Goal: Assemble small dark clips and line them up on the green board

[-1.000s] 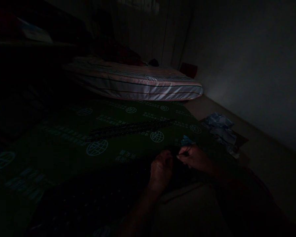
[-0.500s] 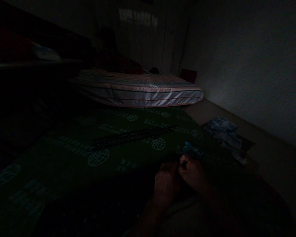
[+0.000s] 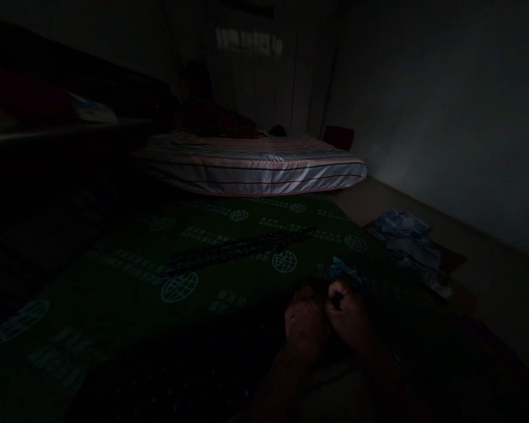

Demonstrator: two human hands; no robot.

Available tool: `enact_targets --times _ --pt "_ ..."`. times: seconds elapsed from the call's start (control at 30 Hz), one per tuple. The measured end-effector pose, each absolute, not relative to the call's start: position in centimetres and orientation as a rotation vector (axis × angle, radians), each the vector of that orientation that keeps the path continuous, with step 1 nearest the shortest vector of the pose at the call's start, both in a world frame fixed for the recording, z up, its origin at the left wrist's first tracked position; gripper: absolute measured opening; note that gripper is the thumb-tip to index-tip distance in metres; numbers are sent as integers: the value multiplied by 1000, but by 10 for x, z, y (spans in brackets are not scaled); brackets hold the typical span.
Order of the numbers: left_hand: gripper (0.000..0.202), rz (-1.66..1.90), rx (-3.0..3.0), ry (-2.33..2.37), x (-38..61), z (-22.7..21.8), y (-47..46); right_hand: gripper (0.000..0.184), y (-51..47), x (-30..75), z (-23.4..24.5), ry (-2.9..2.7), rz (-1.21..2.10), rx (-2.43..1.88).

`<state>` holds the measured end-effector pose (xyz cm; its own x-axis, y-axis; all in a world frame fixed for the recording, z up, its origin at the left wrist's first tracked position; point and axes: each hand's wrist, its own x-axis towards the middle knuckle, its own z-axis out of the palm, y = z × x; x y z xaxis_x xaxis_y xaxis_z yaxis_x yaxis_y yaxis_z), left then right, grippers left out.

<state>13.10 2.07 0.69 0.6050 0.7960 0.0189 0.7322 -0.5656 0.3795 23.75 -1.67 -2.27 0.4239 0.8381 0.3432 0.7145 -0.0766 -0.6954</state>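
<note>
The light is very dim. My left hand [image 3: 307,323] is closed, its knuckles up, at the upper edge of a dark cloth with small pale specks [image 3: 176,376]. Close beside it, my right hand [image 3: 350,314] is curled into a fist with thumb and forefinger together. Both seem to grip the dark cloth, though its edge between the fingers is lost in shadow. Just beyond my right hand lies a crumpled teal piece [image 3: 344,269]. A long, narrow dark speckled strip [image 3: 238,248] stretches across the green printed sheet [image 3: 255,282] farther off.
Behind the green sheet is a mattress with a striped cover [image 3: 264,176]. Crumpled pale blue-white material [image 3: 405,235] lies on the floor at the right, near the wall [image 3: 458,129]. On the left, a shelf-like ledge [image 3: 127,122] bears red and white items.
Both hands appear slightly farther right and lower, still closed and close together. The whole scene has shifted slightly the same way, as the view moved. The strip and teal piece stay in place.
</note>
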Motion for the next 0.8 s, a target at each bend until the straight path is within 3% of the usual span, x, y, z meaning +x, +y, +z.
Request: enact_targets --times 0.8 --pt "20 462 2603 1104 125 -10 18 9 -18 235 -28 -1058 201 -1760"
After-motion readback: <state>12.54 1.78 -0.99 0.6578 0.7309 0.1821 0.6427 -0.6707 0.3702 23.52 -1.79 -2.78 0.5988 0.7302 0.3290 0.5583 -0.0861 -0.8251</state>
